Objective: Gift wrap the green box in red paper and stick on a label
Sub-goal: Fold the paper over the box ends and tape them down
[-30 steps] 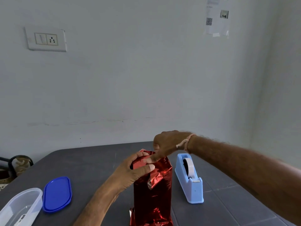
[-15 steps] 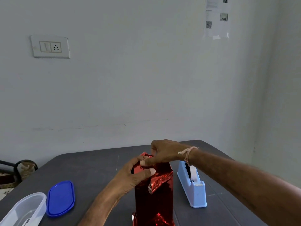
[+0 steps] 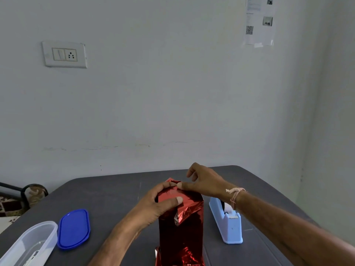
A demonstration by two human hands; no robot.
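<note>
Red paper (image 3: 181, 233) crinkled, shiny, left hand (image 3: 153, 206) clasping it, right hand (image 3: 205, 181) grip released, pressing

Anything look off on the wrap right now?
Yes. On the upper front of the red paper, a loose flap juts out crumpled, its silver underside showing, not folded flat. The paper at the base is also crinkled. The left hand grips the top; the right hand presses its thumb on the top fold.

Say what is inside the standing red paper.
Only red foil paper shows, upright, its top gripped by the left hand and pressed by the right hand. Whatever it wraps is fully covered.
</note>
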